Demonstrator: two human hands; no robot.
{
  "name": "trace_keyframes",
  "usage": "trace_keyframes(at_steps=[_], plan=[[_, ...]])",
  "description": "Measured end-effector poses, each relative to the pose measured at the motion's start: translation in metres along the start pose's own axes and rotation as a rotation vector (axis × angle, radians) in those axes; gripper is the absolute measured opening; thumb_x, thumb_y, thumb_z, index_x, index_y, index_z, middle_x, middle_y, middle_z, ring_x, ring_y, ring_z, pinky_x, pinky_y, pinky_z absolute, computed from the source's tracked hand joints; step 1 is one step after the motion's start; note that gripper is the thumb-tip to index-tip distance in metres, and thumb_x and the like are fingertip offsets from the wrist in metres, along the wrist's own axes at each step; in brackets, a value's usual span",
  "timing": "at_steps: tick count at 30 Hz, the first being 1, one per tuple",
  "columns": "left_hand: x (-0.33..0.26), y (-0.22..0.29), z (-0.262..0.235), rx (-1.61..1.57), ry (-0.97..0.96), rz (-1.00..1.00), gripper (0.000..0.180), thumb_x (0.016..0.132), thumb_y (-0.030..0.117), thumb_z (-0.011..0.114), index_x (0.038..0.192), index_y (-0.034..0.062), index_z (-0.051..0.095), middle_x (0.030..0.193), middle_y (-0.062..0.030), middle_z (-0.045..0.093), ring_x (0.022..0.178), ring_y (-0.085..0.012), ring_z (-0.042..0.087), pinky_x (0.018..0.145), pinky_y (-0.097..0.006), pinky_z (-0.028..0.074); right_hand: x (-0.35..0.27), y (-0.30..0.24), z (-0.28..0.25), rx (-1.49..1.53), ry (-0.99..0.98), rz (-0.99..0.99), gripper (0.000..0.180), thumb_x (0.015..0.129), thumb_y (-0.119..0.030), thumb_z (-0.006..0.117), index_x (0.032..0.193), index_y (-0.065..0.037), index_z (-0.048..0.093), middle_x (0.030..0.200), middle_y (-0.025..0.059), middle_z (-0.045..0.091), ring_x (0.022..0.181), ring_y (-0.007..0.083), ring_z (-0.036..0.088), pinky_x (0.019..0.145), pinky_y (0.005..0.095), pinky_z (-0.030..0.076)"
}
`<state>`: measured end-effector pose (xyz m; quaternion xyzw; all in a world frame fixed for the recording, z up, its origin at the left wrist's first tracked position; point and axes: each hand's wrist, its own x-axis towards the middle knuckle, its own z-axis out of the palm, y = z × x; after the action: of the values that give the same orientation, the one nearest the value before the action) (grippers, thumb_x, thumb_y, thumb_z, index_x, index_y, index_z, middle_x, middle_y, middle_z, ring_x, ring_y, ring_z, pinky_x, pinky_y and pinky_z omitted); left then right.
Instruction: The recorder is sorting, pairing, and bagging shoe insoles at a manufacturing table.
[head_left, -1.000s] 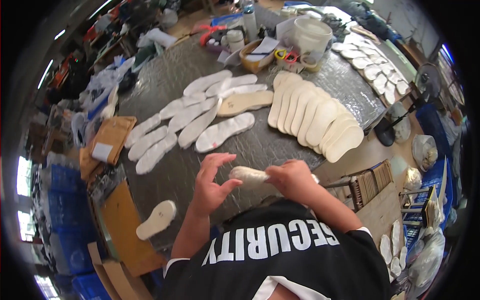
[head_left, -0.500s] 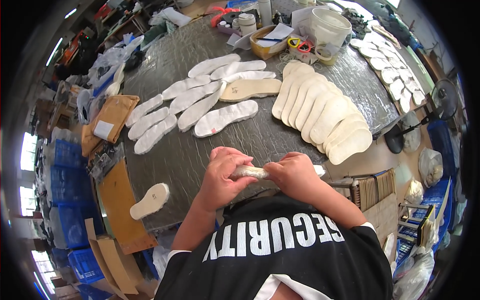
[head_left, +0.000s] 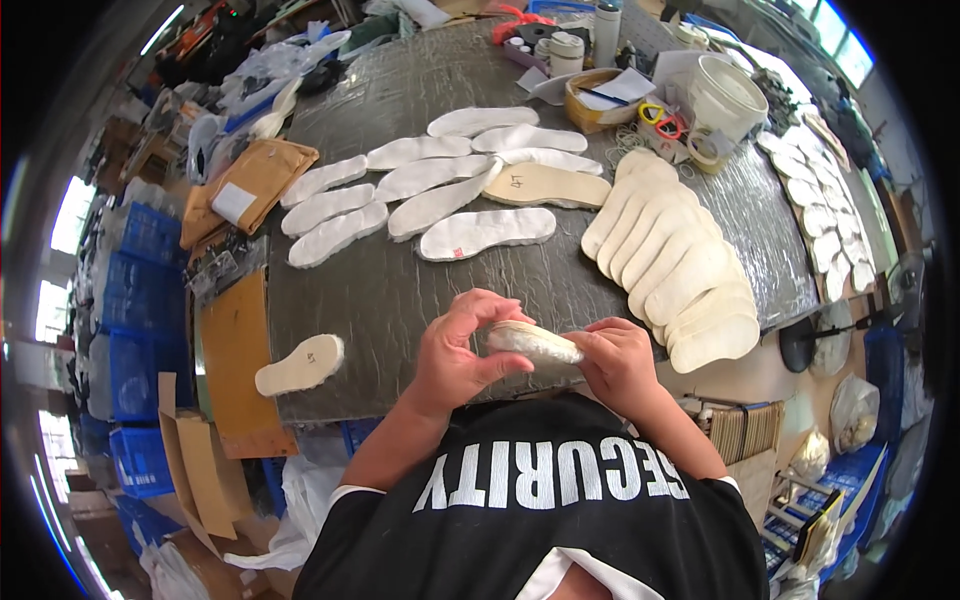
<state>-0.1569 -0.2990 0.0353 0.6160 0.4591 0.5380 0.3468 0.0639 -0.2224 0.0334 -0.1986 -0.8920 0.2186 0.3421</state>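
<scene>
Insole (head_left: 533, 342) held at table's (head_left: 380, 290) near edge, between both hands | left hand (head_left: 455, 355) curled, pinching its left end; right hand (head_left: 618, 362) closed over right end | judged light, thin, flexible, unlikely to break; best gripped at edges near the ends | fanned insole stack (head_left: 668, 262) lay beyond.

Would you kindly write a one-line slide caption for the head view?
Both hands, left hand and right hand, grip one insole at the edge of a grey worktable covered with insoles.
</scene>
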Motion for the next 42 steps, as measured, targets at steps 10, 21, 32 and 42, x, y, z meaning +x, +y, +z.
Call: trace_keyframes(at_steps=[10, 21, 32, 42], plan=[[0.018, 0.011, -0.005, 0.200, 0.135, 0.172, 0.027, 0.063, 0.009, 0.083, 0.087, 0.0072, 0.070, 0.085, -0.0051, 0.067, 0.083, -0.0169, 0.060, 0.082, -0.030, 0.046, 0.007, 0.006, 0.006, 0.050, 0.039, -0.038, 0.033, 0.062, -0.002, 0.066, 0.095, -0.005, 0.066, 0.067, 0.0071, 0.063, 0.060, 0.0237, 0.063, 0.069, 0.0366, 0.054], [-0.007, -0.027, -0.009, -0.607, 0.170, -0.516, 0.048, 0.086, -0.003, 0.056, 0.132, -0.0019, 0.041, 0.120, -0.0121, 0.056, 0.105, -0.0186, 0.059, 0.079, -0.033, 0.055, 0.005, 0.021, 0.080, -0.445, 0.118, -0.053, 0.029, 0.082, -0.022, 0.058, 0.110, -0.016, 0.064, 0.110, 0.0015, 0.068, 0.099, 0.0137, 0.065, 0.088, 0.0380, 0.047], [-0.014, -0.058, -0.055, -0.553, 0.119, -0.574, 0.037, 0.092, -0.003, 0.042, 0.128, 0.0004, 0.045, 0.120, -0.0152, 0.057, 0.101, -0.0257, 0.062, 0.084, -0.041, 0.053, 0.006, 0.071, 0.072, 0.376, -0.066, 0.478, 0.043, 0.078, -0.022, 0.072, 0.117, -0.007, 0.061, 0.111, 0.0139, 0.065, 0.101, 0.0309, 0.062, 0.088, 0.0386, 0.048], [-0.038, -0.050, -0.038, 0.419, 0.242, -0.297, 0.048, 0.079, 0.001, 0.066, 0.124, 0.0048, 0.049, 0.127, -0.0126, 0.052, 0.113, -0.0296, 0.053, 0.093, -0.041, 0.047, 0.010, 0.033, 0.065, 0.352, -0.485, 0.560, 0.041, 0.070, -0.020, 0.075, 0.107, -0.007, 0.066, 0.091, 0.0126, 0.070, 0.085, 0.0303, 0.066, 0.076, 0.0376, 0.050]])
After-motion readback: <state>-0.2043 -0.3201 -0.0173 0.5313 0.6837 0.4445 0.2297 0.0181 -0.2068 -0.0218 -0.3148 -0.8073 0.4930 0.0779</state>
